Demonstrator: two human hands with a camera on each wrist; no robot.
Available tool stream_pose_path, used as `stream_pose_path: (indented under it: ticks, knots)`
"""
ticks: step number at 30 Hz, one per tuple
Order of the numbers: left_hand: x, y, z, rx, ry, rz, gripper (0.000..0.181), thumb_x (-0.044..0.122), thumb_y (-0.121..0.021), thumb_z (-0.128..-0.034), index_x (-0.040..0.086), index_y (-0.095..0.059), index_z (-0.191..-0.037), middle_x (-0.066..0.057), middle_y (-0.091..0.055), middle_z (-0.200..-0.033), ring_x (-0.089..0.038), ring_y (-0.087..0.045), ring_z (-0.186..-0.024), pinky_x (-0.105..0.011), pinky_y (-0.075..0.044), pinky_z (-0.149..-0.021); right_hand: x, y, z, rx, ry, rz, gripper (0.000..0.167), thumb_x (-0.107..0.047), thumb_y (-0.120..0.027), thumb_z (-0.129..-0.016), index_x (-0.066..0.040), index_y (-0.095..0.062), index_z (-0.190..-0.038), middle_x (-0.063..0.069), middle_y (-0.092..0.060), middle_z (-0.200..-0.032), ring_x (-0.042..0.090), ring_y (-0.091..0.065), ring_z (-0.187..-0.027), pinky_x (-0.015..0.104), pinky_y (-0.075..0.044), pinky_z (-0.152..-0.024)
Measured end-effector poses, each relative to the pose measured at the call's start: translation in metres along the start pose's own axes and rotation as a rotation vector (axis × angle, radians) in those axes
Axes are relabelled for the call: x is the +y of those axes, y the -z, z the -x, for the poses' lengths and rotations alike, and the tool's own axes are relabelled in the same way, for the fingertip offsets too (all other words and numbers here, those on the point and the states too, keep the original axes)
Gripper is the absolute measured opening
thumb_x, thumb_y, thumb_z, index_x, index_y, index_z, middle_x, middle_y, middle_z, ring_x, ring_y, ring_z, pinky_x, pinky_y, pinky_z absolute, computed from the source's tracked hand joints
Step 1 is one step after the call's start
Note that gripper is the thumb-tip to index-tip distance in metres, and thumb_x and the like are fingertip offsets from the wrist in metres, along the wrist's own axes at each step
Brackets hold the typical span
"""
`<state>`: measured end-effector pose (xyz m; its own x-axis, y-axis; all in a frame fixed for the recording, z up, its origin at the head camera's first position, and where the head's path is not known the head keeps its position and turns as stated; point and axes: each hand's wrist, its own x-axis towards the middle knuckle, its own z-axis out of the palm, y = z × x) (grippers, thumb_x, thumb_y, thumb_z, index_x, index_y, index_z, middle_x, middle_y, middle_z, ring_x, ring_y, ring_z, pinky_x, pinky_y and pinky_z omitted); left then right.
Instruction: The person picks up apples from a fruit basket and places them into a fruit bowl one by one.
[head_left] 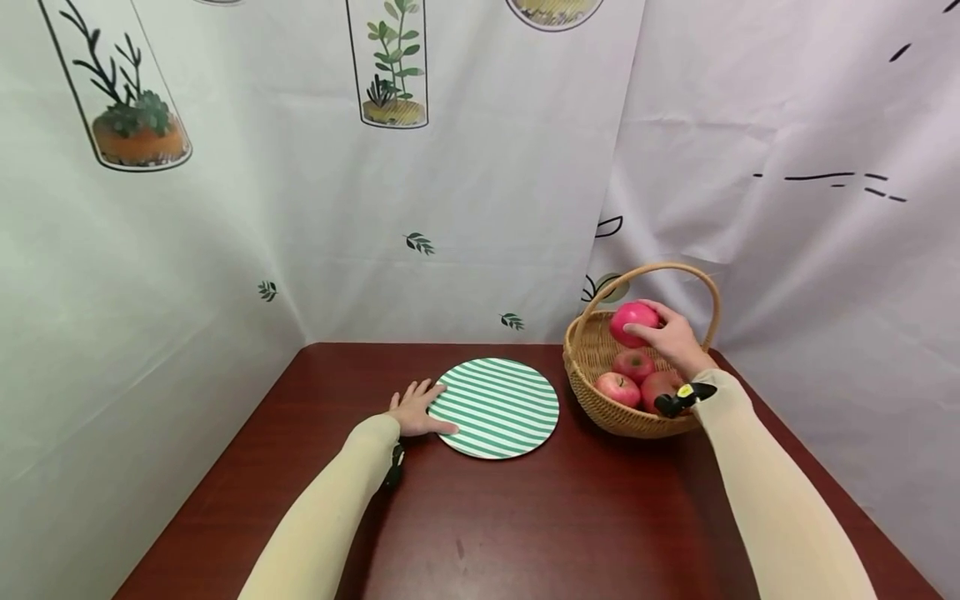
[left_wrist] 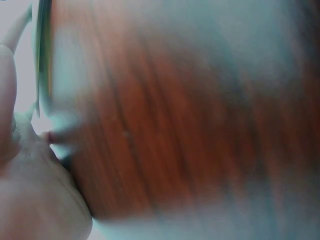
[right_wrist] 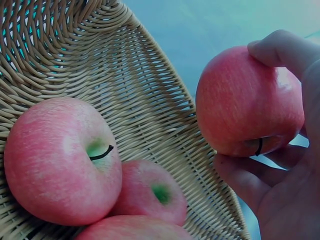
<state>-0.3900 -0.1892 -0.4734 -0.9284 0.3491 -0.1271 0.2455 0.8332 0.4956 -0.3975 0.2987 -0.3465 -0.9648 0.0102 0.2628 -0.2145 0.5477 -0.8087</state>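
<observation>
In the head view, the right hand, right of centre, gripped a red apple, its thumb and fingers curled around the fruit. That apple showed inside the arch of the basket handle, higher in the frame than three other red apples, which lay together in the wicker basket. Near the middle of the frame, a round green-and-white striped placemat lay flat on the dark red-brown wooden table. The left hand was at the placemat's left edge with its fingers spread and extended, touching the rim and holding nothing. Both arms wore cream sleeves, with a black device at the right wrist. A pale cloth backdrop printed with potted plants and leaf sprigs filled the upper frame.

In the left wrist view, much was blurred: part of the left hand occupied the lower left, the placemat's edge ran down the upper left, and wood grain covered the centre.

In the right wrist view, the gripped apple was at the upper right, thumb on top and fingers beneath, its dark stem low on the fruit. The basket's weave spread across the left, with the three other apples at the lower left, one cut off by the bottom edge.
</observation>
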Motion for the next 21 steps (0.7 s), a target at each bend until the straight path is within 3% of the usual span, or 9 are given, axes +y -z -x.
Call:
stream_pose_path:
  ticks: [9, 21]
  knots:
    - [0.008, 0.003, 0.007, -0.007, 0.004, -0.008, 0.112, 0.074, -0.071, -0.075, 0.023, -0.023, -0.162, -0.016, -0.006, -0.17, -0.042, 0.002, -0.156, -0.067, 0.004, -0.119, -0.007, 0.008, 0.004, -0.014, 0.025, 0.079, 0.076, -0.046, -0.072, -0.092, -0.011, -0.043, -0.153, 0.029, -0.049, -0.144, 0.043, -0.048, -0.129, 0.056, -0.04, -0.107]
    - [-0.003, -0.001, -0.002, 0.007, 0.001, 0.005, 0.114, 0.074, -0.073, -0.0725, 0.023, -0.025, -0.162, -0.016, -0.007, -0.17, -0.042, 0.001, -0.156, -0.068, 0.004, -0.119, -0.017, 0.014, 0.015, -0.068, 0.063, 0.109, 0.074, -0.045, -0.072, -0.092, -0.011, -0.045, -0.151, 0.025, -0.055, -0.138, 0.037, -0.054, -0.123, 0.046, -0.044, -0.1]
